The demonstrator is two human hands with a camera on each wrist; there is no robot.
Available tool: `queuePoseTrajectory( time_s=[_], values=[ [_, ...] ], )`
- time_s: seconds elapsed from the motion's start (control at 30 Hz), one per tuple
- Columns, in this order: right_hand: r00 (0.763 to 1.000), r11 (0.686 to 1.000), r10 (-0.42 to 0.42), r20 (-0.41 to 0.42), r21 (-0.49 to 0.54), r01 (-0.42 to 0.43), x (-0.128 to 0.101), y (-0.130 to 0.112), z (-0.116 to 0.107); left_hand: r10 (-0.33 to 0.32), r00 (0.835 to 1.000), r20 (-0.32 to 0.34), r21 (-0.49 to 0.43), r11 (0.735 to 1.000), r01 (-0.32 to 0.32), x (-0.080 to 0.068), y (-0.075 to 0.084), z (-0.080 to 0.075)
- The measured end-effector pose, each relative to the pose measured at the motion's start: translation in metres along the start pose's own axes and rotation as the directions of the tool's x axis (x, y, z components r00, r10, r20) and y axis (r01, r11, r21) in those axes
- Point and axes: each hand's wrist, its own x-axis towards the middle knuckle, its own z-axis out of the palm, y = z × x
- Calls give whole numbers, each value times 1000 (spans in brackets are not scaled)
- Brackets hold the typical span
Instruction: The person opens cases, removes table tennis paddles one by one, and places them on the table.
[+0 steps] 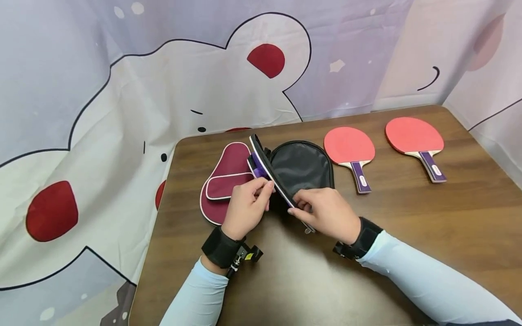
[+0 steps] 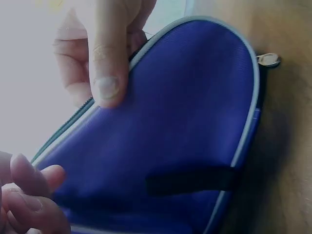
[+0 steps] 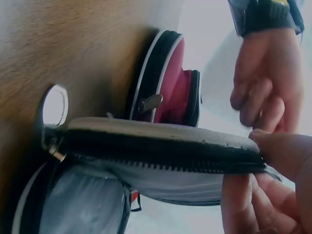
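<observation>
The blue paddle case (image 1: pixel 285 174) lies unzipped near the middle of the brown surface (image 1: pixel 408 217), its black lining showing and one flap raised on edge. The left hand (image 1: pixel 244 206) pinches that flap's piped rim between thumb and fingers; the right hand (image 1: pixel 326 213) pinches the same rim nearer the zipper end. Just left of it lies a maroon case (image 1: pixel 224 181). To the right, apart, lie two red paddles (image 1: pixel 350 147) (image 1: pixel 412 136).

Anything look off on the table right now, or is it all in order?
Nothing stands out. Both hands, left and right, hold the blue case's raised flap over its black lining. The maroon case and two red paddles lie flat, undamaged.
</observation>
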Motion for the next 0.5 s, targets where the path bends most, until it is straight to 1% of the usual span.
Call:
queuePoseTrajectory(
  time_s=[0.13, 0.27, 0.5],
  values=[
    [998, 999, 35, -56, -4, -35, -4, 5, -6, -7, 1000, 3, -5, 1000, 7, -5, -2, -4],
    [995, 998, 55, -89, -13, -56, -10, 12, -9, -21, 1000, -3, -3, 1000, 21, -10, -1, -6],
    [988, 993, 97, -121, -52, -104, -17, 26, -17, -18, 1000, 1, -6, 1000, 18, -9, 0, -5]
  ],
)
